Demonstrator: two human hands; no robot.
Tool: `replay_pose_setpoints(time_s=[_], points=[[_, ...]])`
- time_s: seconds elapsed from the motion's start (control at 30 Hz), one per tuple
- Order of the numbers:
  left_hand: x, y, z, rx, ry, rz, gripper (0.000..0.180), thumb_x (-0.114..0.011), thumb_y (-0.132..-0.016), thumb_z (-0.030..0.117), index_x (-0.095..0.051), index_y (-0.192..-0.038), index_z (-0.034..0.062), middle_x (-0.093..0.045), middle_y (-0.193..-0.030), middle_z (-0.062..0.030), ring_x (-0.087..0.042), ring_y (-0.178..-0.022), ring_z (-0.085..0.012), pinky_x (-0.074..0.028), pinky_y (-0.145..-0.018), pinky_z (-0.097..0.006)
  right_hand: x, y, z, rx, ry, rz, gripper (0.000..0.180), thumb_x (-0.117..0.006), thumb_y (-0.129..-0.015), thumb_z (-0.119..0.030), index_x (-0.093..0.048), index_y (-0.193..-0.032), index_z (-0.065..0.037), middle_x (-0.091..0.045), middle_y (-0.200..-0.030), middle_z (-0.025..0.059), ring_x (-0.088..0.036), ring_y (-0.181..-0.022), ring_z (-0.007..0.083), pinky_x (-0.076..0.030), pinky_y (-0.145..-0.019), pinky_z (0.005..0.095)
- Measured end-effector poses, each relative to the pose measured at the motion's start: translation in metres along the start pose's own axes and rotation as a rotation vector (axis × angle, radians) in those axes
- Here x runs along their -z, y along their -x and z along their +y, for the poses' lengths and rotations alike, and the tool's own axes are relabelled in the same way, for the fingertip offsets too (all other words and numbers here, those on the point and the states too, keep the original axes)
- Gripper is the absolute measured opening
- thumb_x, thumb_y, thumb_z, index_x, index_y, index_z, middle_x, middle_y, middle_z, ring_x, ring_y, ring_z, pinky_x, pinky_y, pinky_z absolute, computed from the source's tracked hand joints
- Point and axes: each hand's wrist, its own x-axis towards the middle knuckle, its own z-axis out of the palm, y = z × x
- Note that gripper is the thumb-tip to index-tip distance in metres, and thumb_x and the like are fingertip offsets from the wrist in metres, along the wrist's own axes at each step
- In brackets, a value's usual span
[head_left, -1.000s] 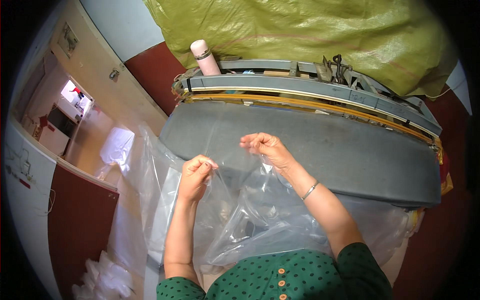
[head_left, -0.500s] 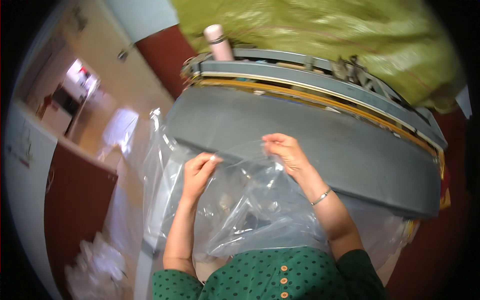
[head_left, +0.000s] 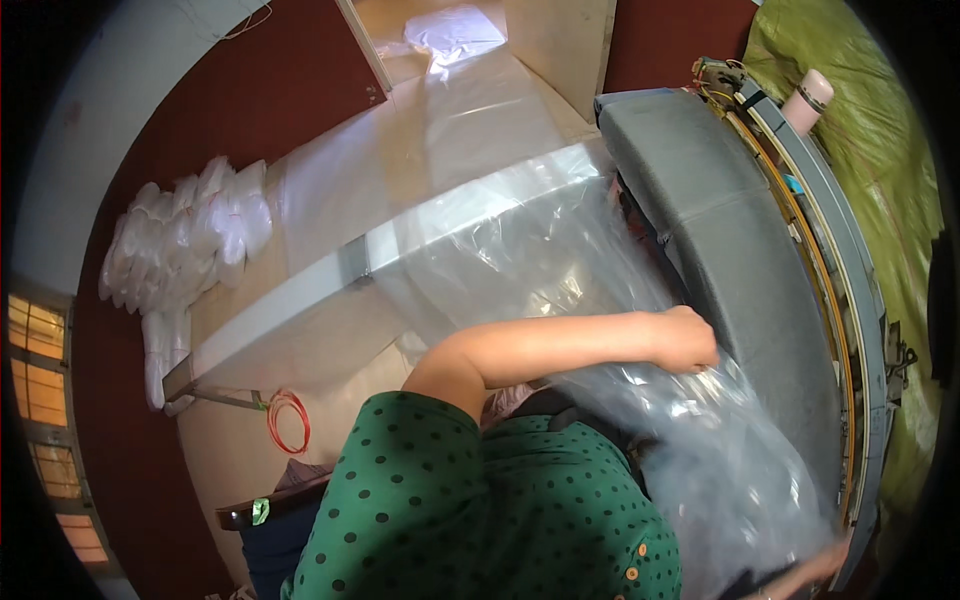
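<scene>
My left hand (head_left: 687,340) looks clenched on the clear plastic film (head_left: 722,440) beside the grey padded counter (head_left: 750,250), my right hand (head_left: 826,564) is too blurred to tell, and this seems a spreading step, calling next for an even pull.

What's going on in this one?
A person in a green dotted top is handling clear plastic sheeting with bare hands. The left hand is closed in a fist, apparently gripping the sheeting beside a long grey-topped bench. The right hand is blurred at the lower right, so its grip can't be made out. The sheeting lies loose and crumpled along the bench's near side. A pink bottle stands beyond the bench; whitish plastic bundles lie off to the left.
</scene>
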Motion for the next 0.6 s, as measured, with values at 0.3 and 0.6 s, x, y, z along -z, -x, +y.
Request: replay_pose_setpoints(time_s=[0.3,0.6], points=[[0.004,0.096,-0.122,0.427,-0.071,-0.121,0.018,-0.059,-0.072,0.021,-0.063,-0.087,0.0109,-0.063,-0.083,-0.0098,-0.06,-0.082,-0.03,-0.046,-0.067,-0.043,0.11,0.04,0.129,-0.336,0.565,0.125,0.03,-0.043,-0.092,-0.021,-0.057,-0.109,-0.001,-0.06,-0.105,0.0132,-0.056,-0.093,0.0261,-0.044,-0.082,0.0369],[0.293,0.035,-0.194,0.363,-0.667,0.912,0.015,-0.063,-0.074,0.014,-0.063,-0.084,0.0033,-0.064,-0.085,-0.0114,-0.06,-0.083,-0.0276,-0.046,-0.071,-0.036,0.124,0.029,0.209,-0.507,0.668,0.013,0.03,-0.044,-0.091,-0.022,-0.057,-0.108,-0.002,-0.061,-0.103,0.0142,-0.058,-0.092,0.0282,-0.046,-0.08,0.0385]])
